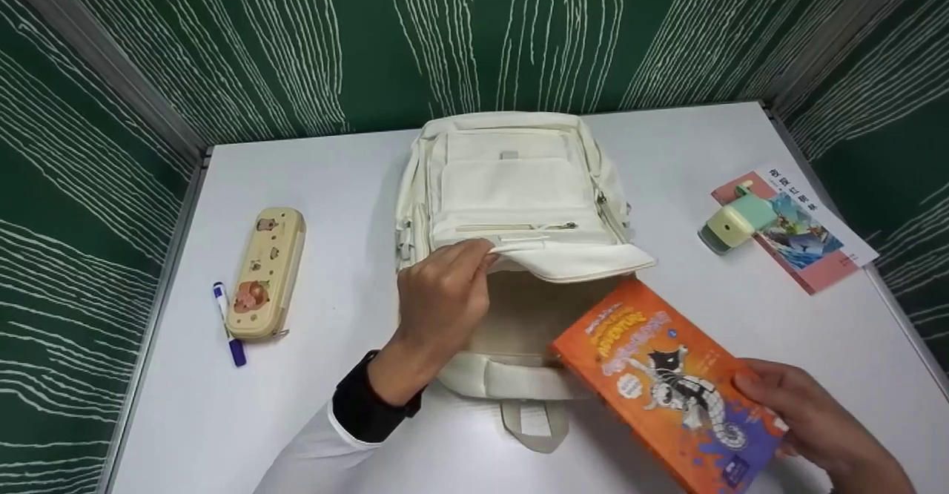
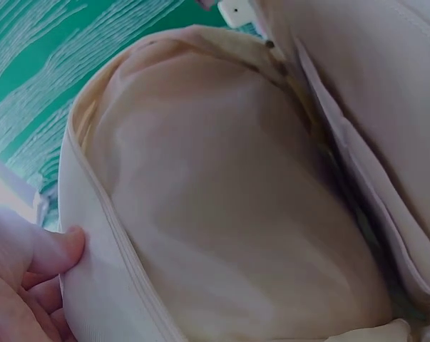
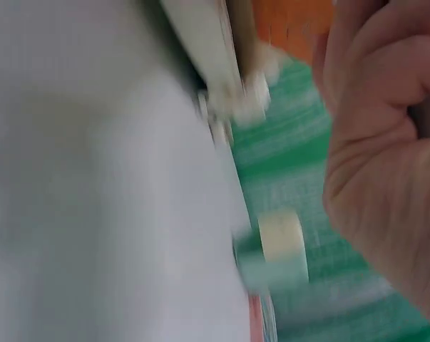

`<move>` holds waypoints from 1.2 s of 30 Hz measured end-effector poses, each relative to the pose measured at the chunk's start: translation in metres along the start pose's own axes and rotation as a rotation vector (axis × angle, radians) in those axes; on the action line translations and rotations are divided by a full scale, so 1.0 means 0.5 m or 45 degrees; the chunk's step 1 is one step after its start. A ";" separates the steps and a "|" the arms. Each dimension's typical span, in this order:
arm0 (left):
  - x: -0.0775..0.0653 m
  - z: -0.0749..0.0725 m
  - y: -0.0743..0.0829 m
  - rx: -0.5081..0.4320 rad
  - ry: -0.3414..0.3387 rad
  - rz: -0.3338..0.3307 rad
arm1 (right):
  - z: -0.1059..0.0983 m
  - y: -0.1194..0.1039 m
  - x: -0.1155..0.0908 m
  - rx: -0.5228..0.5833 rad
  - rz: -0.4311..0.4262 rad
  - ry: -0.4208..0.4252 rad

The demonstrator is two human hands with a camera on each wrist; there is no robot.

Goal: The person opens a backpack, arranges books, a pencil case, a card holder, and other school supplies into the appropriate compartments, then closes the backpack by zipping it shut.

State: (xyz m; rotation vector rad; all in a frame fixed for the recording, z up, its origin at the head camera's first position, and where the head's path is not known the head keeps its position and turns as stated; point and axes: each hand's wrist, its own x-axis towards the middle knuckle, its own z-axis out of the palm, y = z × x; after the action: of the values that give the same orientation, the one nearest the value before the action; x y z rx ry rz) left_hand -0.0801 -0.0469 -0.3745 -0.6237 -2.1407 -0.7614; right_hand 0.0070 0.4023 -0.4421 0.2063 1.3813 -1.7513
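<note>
A cream backpack (image 1: pixel 511 190) lies on the white table, its main compartment open toward the near side. My left hand (image 1: pixel 445 294) pinches the edge of the raised flap (image 1: pixel 586 260); in the left wrist view, the thumb (image 2: pixel 72 246) presses on the fabric beside the zip, with the beige lining (image 2: pixel 222 178) exposed. At the lower right, my right hand (image 1: pixel 801 412) grips an orange and purple book (image 1: pixel 667 383) by its near end. The book is tilted, and its far corner overlaps the right side of the bag's opening. The right wrist view is blurred and shows only a bit of orange cover.
On the left, a yellow pencil case (image 1: pixel 267 271) lies beside a blue-capped marker (image 1: pixel 230 323). A green and cream pencil sharpener (image 1: pixel 730 223) stands at the right, overlapping a thin pink and white book (image 1: pixel 808 242). Green patterned panels (image 1: pixel 511 34) border the table.
</note>
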 end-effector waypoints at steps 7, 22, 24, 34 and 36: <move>-0.004 -0.007 -0.004 -0.021 -0.039 -0.014 | 0.120 -0.012 0.089 -0.148 -0.195 -0.006; -0.017 -0.011 0.001 -0.024 -0.070 -0.023 | 0.228 -0.006 0.213 0.030 -0.487 0.143; -0.019 -0.011 0.002 -0.024 -0.065 -0.014 | 0.236 -0.005 0.226 0.054 -0.516 0.164; -0.033 -0.008 0.008 -0.043 -0.046 0.052 | 0.262 -0.047 0.291 0.100 -0.582 0.165; -0.035 -0.006 0.011 -0.043 -0.052 0.066 | 0.263 -0.060 0.302 0.113 -0.582 0.196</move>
State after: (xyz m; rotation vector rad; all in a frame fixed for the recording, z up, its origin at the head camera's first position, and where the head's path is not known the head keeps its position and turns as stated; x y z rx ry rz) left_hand -0.0645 -0.0482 -0.3849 -0.7150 -2.1441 -0.7640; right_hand -0.0576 0.2115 -0.4627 0.0768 1.5489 -2.2137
